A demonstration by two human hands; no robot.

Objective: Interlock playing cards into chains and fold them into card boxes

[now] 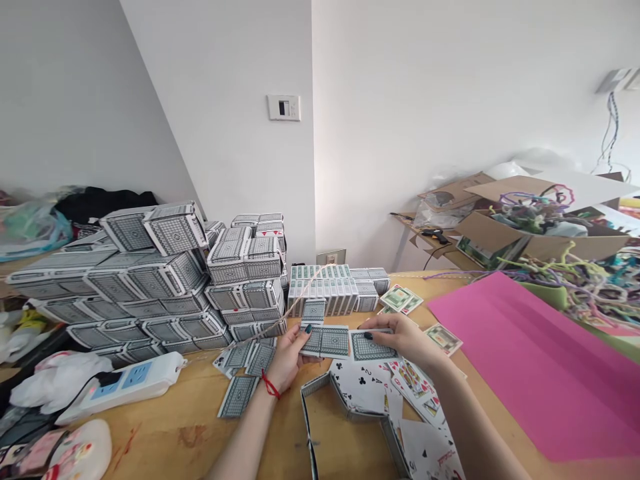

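Observation:
My left hand, with a red string on its wrist, grips a joined piece of playing cards with grey patterned backs. In my right hand is a single playing card, back side up, beside that piece's right end. Below my hands stands a frame of folded cards, with an open middle. Loose face-up playing cards lie by the frame's right side. To the left of my left hand are several folded cards, backs up.
Stacked blocks of folded cards fill the left rear. A row of card boxes stands ahead. At right lie a pink sheet and a cardboard box of coloured strands. A white power strip lies at left.

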